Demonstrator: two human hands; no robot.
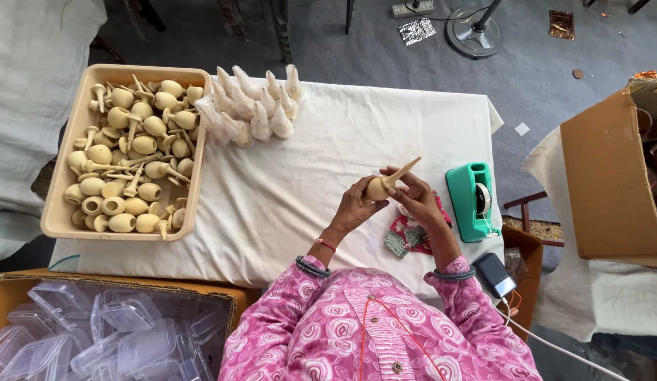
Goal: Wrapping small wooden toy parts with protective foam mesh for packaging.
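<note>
Both of my hands hold one pale wooden piece (382,185) above the white-covered table (357,134). It has a round body and a thin stem that points up and to the right. My left hand (355,206) cups the round body. My right hand (415,197) grips it from the right, close to the stem. A beige plastic tray (66,176) at the left holds several similar wooden pieces.
Several wrapped white pieces (252,106) lie in a cluster at the table's far edge. A teal tape dispenser (472,200) stands at the right, a knitted cloth (407,234) under my right wrist, a phone (493,275) near the corner. A box of clear plastic lids (110,331) sits lower left; a cardboard box (611,183) at right.
</note>
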